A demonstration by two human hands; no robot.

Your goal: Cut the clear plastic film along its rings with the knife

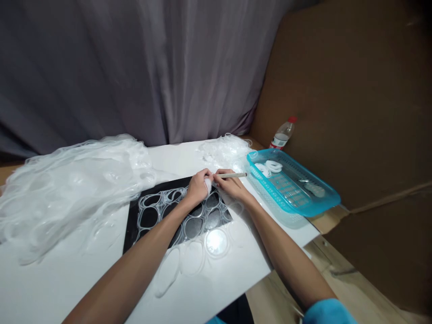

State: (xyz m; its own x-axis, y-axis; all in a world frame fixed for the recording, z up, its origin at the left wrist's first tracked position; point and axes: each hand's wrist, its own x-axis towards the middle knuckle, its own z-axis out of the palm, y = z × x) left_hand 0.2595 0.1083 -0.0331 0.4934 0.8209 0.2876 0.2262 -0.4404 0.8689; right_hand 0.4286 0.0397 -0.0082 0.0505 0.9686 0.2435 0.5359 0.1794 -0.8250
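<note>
Left hand closed around a white piece above the black sheet, right hand gripping a pen-like tool; pressing too hard could make the tool slip, marring the piece.

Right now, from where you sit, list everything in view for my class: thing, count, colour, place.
curtain: one, grey, at the back
panel: one, brown, right side
bottle: one, clear with red cap, behind the basket
basket: one, blue, right
white bundles: two, white, in the basket's near-left part
large pile: one, translucent white, left
small pile: one, translucent white, back centre
black sheet: one, black, centre
rings: many, clear, on and before the sheet
tabletop: one, white, underneath
pen-like tool: one, tan, in right hand
white piece: one, white, in left hand
sleeve: one, blue, lower right
hands: two, left and right, over the sheet's far edge
</note>
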